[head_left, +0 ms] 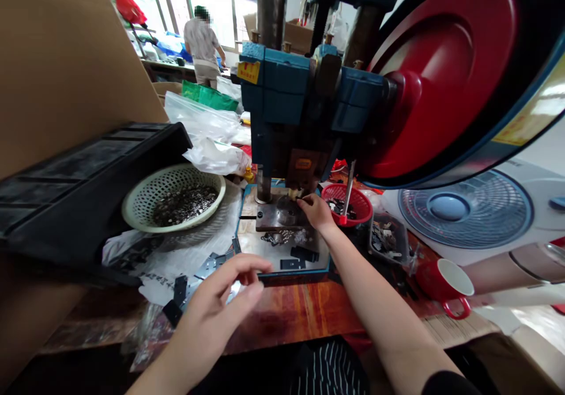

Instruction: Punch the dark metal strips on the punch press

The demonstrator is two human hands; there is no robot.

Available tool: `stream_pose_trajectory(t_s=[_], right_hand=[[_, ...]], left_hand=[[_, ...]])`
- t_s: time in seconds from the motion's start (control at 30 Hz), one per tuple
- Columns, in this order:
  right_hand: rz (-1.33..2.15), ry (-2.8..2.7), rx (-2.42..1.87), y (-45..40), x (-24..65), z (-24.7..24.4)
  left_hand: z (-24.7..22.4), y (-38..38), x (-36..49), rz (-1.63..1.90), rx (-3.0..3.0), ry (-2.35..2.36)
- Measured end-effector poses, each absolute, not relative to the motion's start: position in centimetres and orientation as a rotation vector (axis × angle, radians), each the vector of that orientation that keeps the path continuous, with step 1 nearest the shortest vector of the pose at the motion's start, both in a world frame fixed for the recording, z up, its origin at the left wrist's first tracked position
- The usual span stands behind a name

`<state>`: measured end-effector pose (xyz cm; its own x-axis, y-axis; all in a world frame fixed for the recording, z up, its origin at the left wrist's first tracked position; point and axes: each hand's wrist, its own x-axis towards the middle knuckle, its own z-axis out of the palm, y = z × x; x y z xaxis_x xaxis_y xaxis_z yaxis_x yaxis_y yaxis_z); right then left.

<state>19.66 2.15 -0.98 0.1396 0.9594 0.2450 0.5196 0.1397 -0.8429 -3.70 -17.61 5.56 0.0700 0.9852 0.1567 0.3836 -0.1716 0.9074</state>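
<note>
Under the ram of a blue press [282, 89], my right hand [315, 209] reaches to the metal die block [280, 213], its fingers pinched together at the block's back right; what they hold is too small to make out. My left hand [236, 292] hovers before the press base, thumb and fingers apart, with nothing seen between them. Black flat parts [292, 264] lie at the front of the base, behind them small metal pieces [278, 238]. More dark plates [180, 289] lie left of my left hand.
A pale basket [132, 209] of small parts stands left. On the right are a red basket [368, 206], a clear tray [404, 245], a red mug [435, 280] and a fan [463, 206]. A person [203, 45] stands far back.
</note>
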Motion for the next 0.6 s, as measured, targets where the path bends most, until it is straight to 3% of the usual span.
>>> stream_pose_trajectory(t_s=[0.13,0.4,0.6], right_hand=[[0.556,-1.303,-1.513,2.1,22.7,-1.4],[0.608,-1.075,-1.418,-2.8,26.1,-2.8],[0.587,-1.829,-1.448,-7.1,21.5,-3.0]], left_hand=[[2.0,-14.8,-2.0,0.813,1.857,1.478],[-1.9,-11.9,0.4,0.658,2.187,1.500],[-2.4,-10.4,1.5,0.539,2.235,1.541]])
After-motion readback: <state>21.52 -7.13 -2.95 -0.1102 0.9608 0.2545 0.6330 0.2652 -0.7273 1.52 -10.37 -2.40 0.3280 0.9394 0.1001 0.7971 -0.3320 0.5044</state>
